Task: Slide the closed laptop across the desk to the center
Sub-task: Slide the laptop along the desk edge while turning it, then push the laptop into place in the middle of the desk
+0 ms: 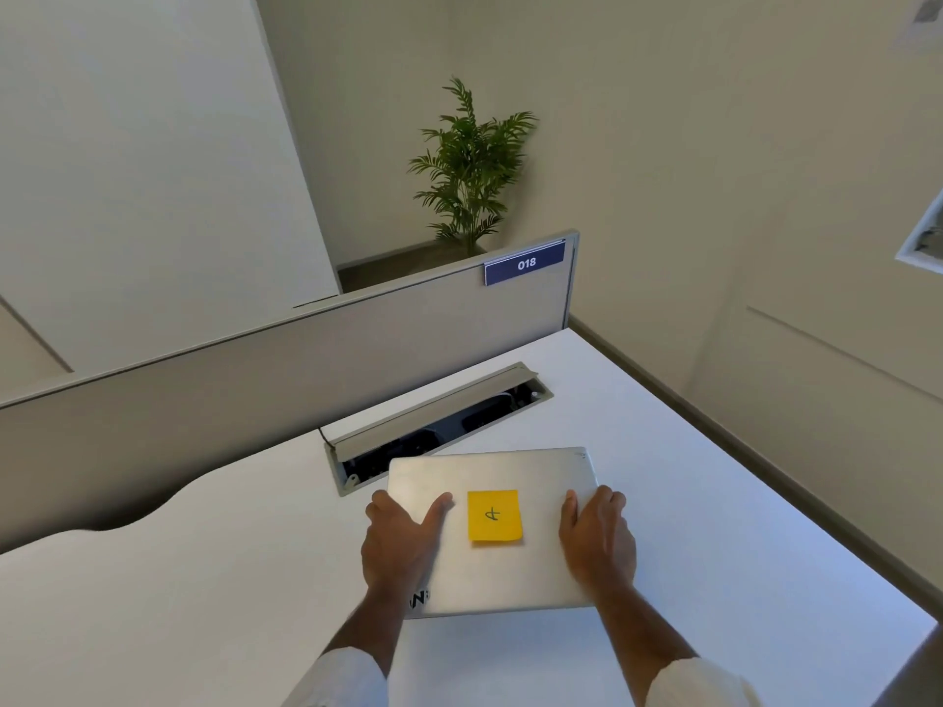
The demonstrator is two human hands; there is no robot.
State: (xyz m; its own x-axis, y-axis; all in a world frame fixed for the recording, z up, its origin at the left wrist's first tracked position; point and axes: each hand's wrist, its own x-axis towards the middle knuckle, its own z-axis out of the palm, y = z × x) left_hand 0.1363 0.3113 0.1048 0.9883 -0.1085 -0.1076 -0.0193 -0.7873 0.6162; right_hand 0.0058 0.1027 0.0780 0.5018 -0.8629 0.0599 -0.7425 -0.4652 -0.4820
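A closed silver laptop (505,469) lies flat on the white desk (204,579), toward its right half. A yellow sticky note (494,516) with a pen mark is stuck on the lid's middle. My left hand (400,540) grips the laptop's left edge, thumb lying on the lid and fingers over the side. My right hand (597,535) grips the right edge in the same way. Both sleeves are white.
An open cable tray (439,426) with a raised flap sits in the desk just beyond the laptop. A grey partition (286,369) with a blue "018" sign (525,263) runs behind. A potted plant (469,165) stands past it. The desk's right edge (765,477) drops off near the wall.
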